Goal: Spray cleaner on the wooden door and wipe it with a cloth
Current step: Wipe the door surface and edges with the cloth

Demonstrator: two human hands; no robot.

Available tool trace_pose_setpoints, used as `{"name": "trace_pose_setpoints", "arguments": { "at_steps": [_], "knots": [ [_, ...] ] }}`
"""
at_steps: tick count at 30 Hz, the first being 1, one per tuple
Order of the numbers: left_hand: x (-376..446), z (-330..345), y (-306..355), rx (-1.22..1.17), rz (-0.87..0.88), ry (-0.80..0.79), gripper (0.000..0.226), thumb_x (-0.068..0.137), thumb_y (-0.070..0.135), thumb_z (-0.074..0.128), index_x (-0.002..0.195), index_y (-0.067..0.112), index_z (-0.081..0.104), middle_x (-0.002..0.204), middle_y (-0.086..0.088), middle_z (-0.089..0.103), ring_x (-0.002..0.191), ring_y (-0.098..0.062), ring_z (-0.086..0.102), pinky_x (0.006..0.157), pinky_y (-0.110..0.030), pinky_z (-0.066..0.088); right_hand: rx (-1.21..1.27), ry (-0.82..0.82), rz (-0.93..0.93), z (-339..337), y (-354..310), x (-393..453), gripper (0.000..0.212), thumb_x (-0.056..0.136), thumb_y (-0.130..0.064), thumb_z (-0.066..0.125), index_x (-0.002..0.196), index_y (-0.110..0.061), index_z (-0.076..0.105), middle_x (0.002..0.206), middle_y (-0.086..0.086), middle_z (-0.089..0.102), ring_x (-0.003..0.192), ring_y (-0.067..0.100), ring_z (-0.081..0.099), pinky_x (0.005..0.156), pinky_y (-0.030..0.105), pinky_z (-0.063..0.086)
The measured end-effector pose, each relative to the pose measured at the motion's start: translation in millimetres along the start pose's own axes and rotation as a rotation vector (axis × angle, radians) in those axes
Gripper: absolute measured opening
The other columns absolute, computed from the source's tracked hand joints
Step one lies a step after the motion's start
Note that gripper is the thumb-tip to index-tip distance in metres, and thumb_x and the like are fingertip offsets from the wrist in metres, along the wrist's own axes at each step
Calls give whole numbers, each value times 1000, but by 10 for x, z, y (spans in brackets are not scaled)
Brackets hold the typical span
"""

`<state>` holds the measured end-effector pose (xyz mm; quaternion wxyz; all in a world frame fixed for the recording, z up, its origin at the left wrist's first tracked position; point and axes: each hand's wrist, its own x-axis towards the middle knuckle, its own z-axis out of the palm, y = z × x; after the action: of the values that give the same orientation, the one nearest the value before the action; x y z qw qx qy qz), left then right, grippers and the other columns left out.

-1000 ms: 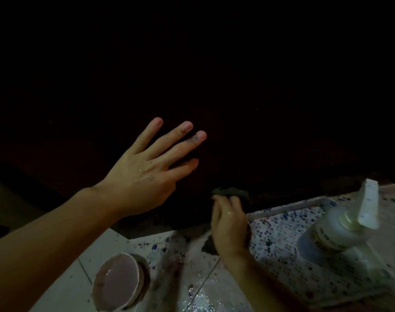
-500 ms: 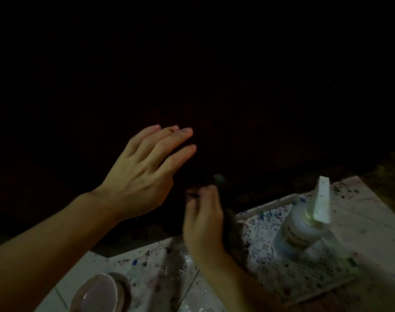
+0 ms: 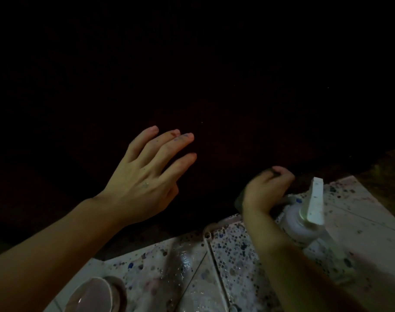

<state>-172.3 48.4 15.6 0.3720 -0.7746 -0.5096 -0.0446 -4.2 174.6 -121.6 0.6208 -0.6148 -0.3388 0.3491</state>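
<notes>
The wooden door (image 3: 214,75) fills the upper view, very dark, almost black. My left hand (image 3: 147,176) lies flat against its lower part, fingers straight and slightly spread. My right hand (image 3: 264,190) grips a dark cloth (image 3: 239,199) and holds it at the door's bottom edge, low on the right. A translucent spray bottle (image 3: 302,226) with a white trigger head stands on the floor just right of my right hand. Most of the cloth is hidden under my fingers.
The floor is pale speckled tile (image 3: 192,266), wet in places, with a raised tile strip (image 3: 214,251) running along it. A pinkish bowl (image 3: 90,296) sits at the lower left. Dark ground (image 3: 383,167) shows at the far right.
My right hand has slid the cloth to the right along the door's bottom edge, up beside the spray bottle. My left hand stays flat on the door.
</notes>
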Motion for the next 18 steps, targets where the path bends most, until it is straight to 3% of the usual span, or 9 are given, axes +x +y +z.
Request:
{"name": "trace_pose_setpoints", "arguments": {
  "at_steps": [2, 3, 5, 8, 13, 18],
  "knots": [
    [50, 12, 25, -2, 3, -9, 45, 81, 15, 54, 126, 12, 51, 144, -14, 37, 132, -30, 36, 117, -45, 13, 32, 43, 207, 12, 83, 210, 24, 94, -11, 42, 116, -21, 43, 123, 11, 51, 104, 23, 55, 96, 41, 47],
    [75, 18, 31, -4, 5, -10, 44, 81, 15, 54, 125, 12, 52, 144, -14, 37, 132, -30, 36, 117, -45, 13, 29, 43, 265, 12, 91, 237, 31, 93, -12, 43, 122, -20, 43, 128, 11, 49, 109, 25, 53, 98, 45, 46],
    [116, 31, 39, -6, 7, -5, 43, 81, 15, 54, 124, 12, 54, 143, -14, 38, 132, -29, 37, 117, -45, 13, -6, 8, 274, -11, 80, 163, 47, 91, -10, 46, 138, -17, 39, 138, 12, 44, 120, 28, 49, 105, 43, 41],
    [143, 45, 60, -6, 5, -1, 43, 81, 15, 54, 124, 12, 54, 144, -14, 38, 132, -29, 37, 118, -45, 11, -149, -120, 117, -99, 110, -45, 60, 89, -1, 51, 145, -10, 32, 145, 13, 34, 132, 30, 37, 106, 33, 34],
    [139, 71, 69, -10, 12, -1, 44, 81, 14, 54, 125, 11, 53, 144, -14, 37, 134, -30, 35, 119, -47, 10, -225, -208, 9, -164, 170, -245, 45, 89, -7, 60, 132, -4, 47, 132, 17, 50, 121, 31, 49, 90, 19, 33],
    [137, 88, 64, -13, 13, 7, 44, 81, 14, 53, 125, 11, 51, 143, -14, 36, 134, -30, 34, 119, -46, 8, -214, -298, 52, -176, 199, -452, 39, 83, -12, 70, 119, -14, 54, 117, 13, 58, 107, 27, 56, 81, 28, 47]
  ]
}}
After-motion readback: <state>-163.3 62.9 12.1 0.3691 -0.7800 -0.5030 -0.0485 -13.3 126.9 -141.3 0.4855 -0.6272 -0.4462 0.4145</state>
